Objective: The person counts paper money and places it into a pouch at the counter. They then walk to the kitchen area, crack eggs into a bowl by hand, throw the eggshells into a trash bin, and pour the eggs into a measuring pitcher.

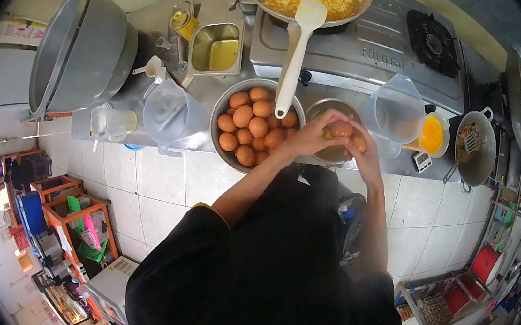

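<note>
My left hand (316, 133) and my right hand (366, 154) meet over a metal bowl (323, 105), partly covering it. Fingers of my left hand curl round a brown egg (341, 129). Beside it, my right hand grips another brown rounded piece of egg (359, 143); whether these are two eggs or two parts of one, I cannot tell. Left of my hands, a larger steel bowl (217, 138) holds several brown eggs (258, 126). The inside of the bowl under my hands is mostly hidden.
A white spatula (298, 57) lies across a pan (362, 10) of yellow egg mixture on the stove (368, 65). Right stand a clear jug (395, 110), an orange-yellow container (432, 134), a timer (422, 161) and a wok (482, 159). Left are a plastic jug (173, 114) and an oil tray (217, 48).
</note>
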`<control>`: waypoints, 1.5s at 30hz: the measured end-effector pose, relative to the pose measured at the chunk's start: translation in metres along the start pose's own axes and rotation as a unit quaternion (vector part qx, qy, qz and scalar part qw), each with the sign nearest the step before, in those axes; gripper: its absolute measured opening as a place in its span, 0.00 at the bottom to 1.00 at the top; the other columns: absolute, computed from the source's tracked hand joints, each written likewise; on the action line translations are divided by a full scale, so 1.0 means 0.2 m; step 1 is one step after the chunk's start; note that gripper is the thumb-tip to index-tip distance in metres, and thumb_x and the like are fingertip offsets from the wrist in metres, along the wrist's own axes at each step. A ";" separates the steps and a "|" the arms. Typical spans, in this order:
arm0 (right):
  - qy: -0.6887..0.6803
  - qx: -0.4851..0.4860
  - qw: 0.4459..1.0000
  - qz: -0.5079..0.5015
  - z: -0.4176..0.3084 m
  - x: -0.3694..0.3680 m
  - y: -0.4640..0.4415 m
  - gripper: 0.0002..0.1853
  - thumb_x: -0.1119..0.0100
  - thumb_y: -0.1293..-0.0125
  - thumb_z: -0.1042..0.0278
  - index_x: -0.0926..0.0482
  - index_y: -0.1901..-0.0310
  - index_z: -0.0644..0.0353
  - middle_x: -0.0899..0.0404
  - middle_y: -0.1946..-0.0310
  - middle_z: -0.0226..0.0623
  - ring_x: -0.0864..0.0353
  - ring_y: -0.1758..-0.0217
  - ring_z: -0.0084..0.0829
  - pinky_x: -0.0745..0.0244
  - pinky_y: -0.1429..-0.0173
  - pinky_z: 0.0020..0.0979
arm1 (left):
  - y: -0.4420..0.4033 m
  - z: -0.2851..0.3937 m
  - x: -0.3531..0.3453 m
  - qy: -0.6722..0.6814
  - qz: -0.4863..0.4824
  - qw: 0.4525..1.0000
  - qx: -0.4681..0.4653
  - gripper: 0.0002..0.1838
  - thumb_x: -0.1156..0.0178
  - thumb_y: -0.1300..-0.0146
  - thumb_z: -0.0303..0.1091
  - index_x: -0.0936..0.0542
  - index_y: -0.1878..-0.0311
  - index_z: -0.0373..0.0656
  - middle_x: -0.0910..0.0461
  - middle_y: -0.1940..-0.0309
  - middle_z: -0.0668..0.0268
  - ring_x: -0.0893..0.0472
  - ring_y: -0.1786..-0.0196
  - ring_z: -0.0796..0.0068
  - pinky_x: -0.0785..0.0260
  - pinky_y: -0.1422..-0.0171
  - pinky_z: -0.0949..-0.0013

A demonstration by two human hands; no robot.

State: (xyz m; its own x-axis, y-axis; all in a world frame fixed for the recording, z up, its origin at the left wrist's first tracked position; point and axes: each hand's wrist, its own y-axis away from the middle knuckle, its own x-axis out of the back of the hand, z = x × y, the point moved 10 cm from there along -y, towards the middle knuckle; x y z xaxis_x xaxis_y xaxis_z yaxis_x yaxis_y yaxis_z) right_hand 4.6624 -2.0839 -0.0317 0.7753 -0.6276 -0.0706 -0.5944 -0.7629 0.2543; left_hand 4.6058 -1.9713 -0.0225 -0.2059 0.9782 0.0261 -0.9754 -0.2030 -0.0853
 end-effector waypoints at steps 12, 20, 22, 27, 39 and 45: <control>0.315 0.187 0.921 0.133 -0.04 0.20 0.01 0.24 0.34 0.41 0.75 0.23 0.41 0.61 0.17 0.50 0.40 0.17 0.52 0.28 0.22 0.48 0.28 | -0.10 0.03 -0.06 -0.217 0.001 0.975 -0.039 0.25 0.31 0.44 0.36 0.25 0.45 0.36 0.21 0.47 0.50 0.22 0.44 0.48 0.29 0.38 0.55; 0.329 0.168 0.908 0.196 0.02 0.20 -0.01 0.23 0.33 0.44 0.76 0.21 0.44 0.61 0.17 0.48 0.43 0.17 0.44 0.35 0.24 0.41 0.32 | -0.18 -0.09 -0.04 -0.253 0.006 0.967 -0.019 0.23 0.34 0.45 0.37 0.22 0.45 0.43 0.20 0.47 0.54 0.20 0.45 0.50 0.27 0.40 0.55; 0.319 0.177 0.908 0.207 -0.01 0.20 0.00 0.22 0.34 0.43 0.77 0.21 0.45 0.61 0.17 0.48 0.43 0.17 0.44 0.36 0.25 0.40 0.31 | -0.19 -0.07 -0.01 -0.248 -0.002 0.968 -0.039 0.21 0.33 0.45 0.35 0.21 0.47 0.44 0.19 0.48 0.54 0.19 0.46 0.51 0.26 0.41 0.56; 0.297 0.185 0.892 0.286 -0.11 0.21 0.12 0.23 0.33 0.41 0.75 0.22 0.43 0.63 0.18 0.47 0.42 0.19 0.44 0.34 0.27 0.39 0.31 | -0.17 0.16 0.08 -0.168 0.045 0.984 -0.030 0.22 0.29 0.50 0.31 0.20 0.50 0.41 0.19 0.50 0.56 0.21 0.45 0.53 0.28 0.40 0.59; 0.254 -0.079 0.837 0.478 0.34 0.29 1.33 0.33 0.31 0.38 0.68 0.32 0.33 0.65 0.22 0.45 0.43 0.23 0.41 0.35 0.27 0.37 0.35 | 0.28 0.29 0.30 -0.268 0.073 0.942 0.188 0.16 0.31 0.43 0.37 0.18 0.54 0.41 0.20 0.50 0.57 0.23 0.44 0.52 0.33 0.38 0.53; 0.324 -0.211 0.795 0.468 1.10 0.39 1.98 0.33 0.37 0.33 0.62 0.38 0.33 0.66 0.27 0.41 0.49 0.25 0.42 0.45 0.33 0.35 0.41 | 0.34 0.32 0.67 -0.602 0.160 0.779 0.072 0.22 0.32 0.52 0.30 0.23 0.51 0.40 0.23 0.51 0.52 0.21 0.51 0.46 0.28 0.47 0.53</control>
State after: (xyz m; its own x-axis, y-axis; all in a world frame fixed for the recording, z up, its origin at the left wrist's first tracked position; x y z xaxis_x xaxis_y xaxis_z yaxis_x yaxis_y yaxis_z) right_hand 4.4412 -2.4697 -0.1494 0.0634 -0.5737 0.8166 -0.9569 0.1973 0.2129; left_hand 4.5075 -1.8557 0.0382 -0.2797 0.1442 0.9492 -0.8400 -0.5155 -0.1692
